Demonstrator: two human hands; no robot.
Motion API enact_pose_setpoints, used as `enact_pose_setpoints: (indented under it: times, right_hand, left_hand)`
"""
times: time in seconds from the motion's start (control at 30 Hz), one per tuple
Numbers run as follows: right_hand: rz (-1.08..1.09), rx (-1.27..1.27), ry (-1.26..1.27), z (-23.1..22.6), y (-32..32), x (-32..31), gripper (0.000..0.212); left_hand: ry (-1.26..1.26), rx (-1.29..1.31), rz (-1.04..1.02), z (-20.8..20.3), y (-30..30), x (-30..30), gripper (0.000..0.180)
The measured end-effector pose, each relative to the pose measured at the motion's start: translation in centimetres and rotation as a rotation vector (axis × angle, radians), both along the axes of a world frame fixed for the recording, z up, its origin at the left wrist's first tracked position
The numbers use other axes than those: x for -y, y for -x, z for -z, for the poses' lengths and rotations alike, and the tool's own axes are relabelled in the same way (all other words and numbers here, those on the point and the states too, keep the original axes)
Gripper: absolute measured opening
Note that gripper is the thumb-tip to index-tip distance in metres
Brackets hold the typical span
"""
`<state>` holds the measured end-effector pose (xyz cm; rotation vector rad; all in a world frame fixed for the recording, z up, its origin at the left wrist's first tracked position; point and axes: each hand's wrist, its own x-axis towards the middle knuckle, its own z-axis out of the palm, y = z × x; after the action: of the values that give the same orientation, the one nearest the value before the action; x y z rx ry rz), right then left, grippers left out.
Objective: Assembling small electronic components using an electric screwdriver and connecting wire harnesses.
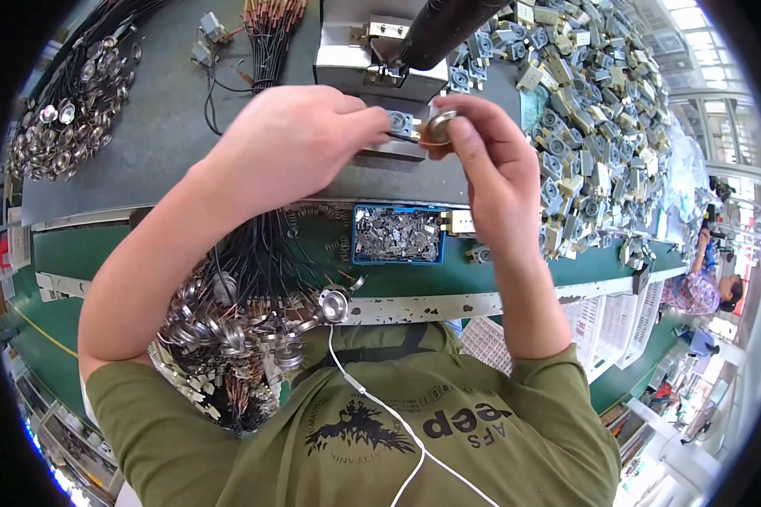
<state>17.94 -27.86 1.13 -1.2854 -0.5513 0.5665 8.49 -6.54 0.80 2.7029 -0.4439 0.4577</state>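
Note:
Over the workbench, my right hand (495,156) is closed around a round, cup-shaped metal part (439,127), gripped between thumb and fingers. A short black wire (403,138) runs from beside that part to the fingertips of my left hand (300,139), which are pinched together on it. Between the two hands sits a small grey block (399,123) with a round face, partly covered by my left fingers. Just beyond stands a metal fixture (380,72) with a dark cylindrical arm (448,34) above it.
Grey blocks (579,127) lie heaped at the right. A blue tray (397,260) of small metal pieces is nearer me. Wired metal cups hang in bundles at far left (72,110) and near left (228,325). Black wires (272,42) stand behind my left hand. Another person (702,287) is far right.

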Motion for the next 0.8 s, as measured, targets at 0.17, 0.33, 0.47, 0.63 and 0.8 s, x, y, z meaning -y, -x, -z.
enact_pose_setpoints:
  times: [0.17, 0.33, 0.47, 0.63, 0.8]
  right_hand:
    - [-0.439, 0.290, 0.555, -1.3, -2.5, -0.4, 0.026]
    - [-0.290, 0.226, 0.385, -0.6, -1.0, 1.5, 0.033]
    - [-0.195, 0.240, 0.345, -0.2, 0.3, 1.8, 0.039]
    - [-0.198, 0.367, 0.410, 0.1, 0.5, 1.6, 0.035]
    - [-0.442, 0.292, 0.459, -0.2, -2.1, 0.9, 0.032]
  left_hand:
    - [-0.184, -0.025, 0.035, -1.3, 1.0, -0.5, 0.015]
    - [-0.026, 0.043, 0.033, -0.8, 0.9, 0.5, 0.011]
    - [-0.046, 0.029, 0.000, -1.1, 1.0, 1.0, 0.020]
    - [-0.180, 0.090, -0.024, -0.5, 0.7, 1.2, 0.027]
    - [-0.173, 0.083, 0.035, -0.2, 0.5, 1.2, 0.028]
